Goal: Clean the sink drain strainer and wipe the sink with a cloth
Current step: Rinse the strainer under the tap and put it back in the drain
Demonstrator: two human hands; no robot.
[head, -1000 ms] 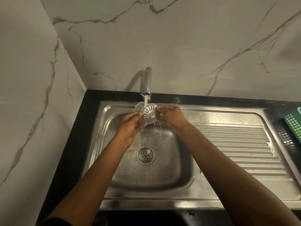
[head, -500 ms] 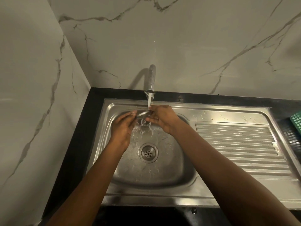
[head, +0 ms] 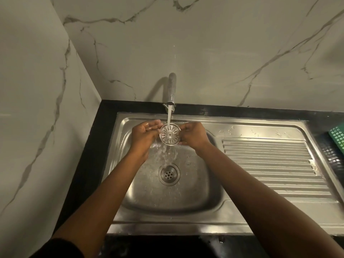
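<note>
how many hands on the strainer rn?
2. The left hand holds the left rim of the drain strainer; the right hand pinches its right rim, under the stream from the tap. The fingers partly hide the exact contact.

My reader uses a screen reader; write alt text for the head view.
The left hand and right hand hold a round metal drain strainer under water running from the tap, over the steel sink. A green basket sits at the right edge.

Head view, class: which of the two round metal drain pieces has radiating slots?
The strainer held under the tap; the drain in the sink floor has small round holes instead.
</note>
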